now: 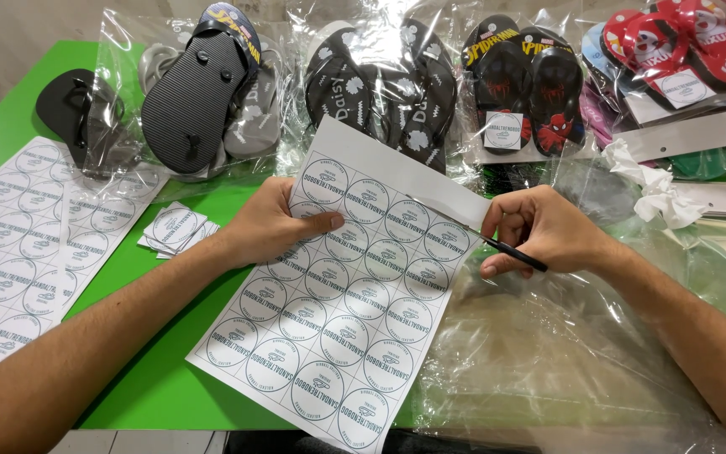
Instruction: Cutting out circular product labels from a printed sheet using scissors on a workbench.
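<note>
- The left hand (pixel 275 223) is pinching the sheet of round labels (pixel 342 324) at its upper left edge, thumb lying on top of the paper and the other fingers curled beneath it.
- The right hand (pixel 539 231) is gripping a pair of scissors (pixel 497 244), fingers closed around the dark handles; the thin blades are pointing left and slightly up, into the sheet's upper right edge.
- The sheet is lying tilted over the green table (pixel 153 378), its long axis running from the lower left near the person up to the upper right, the top corner pointing toward the bagged sandals.
- A cut is running along the blank top margin, and that strip is lifting away from the first row of labels.
- To the left, a second label sheet (pixel 18 261) is lying flat on the table, partly under clear plastic.
- Between the two sheets, a small stack of cut square labels (pixel 174 229) is resting just beside the left wrist.
- Along the back, flip-flops in clear bags are lined up: a black and grey pair (pixel 203 92), a dark patterned pair (pixel 380 88), a black and red pair (pixel 523 84), and a red pair (pixel 691 42).
- Loose clear plastic bags (pixel 548 353) are spreading under the right forearm.
</note>
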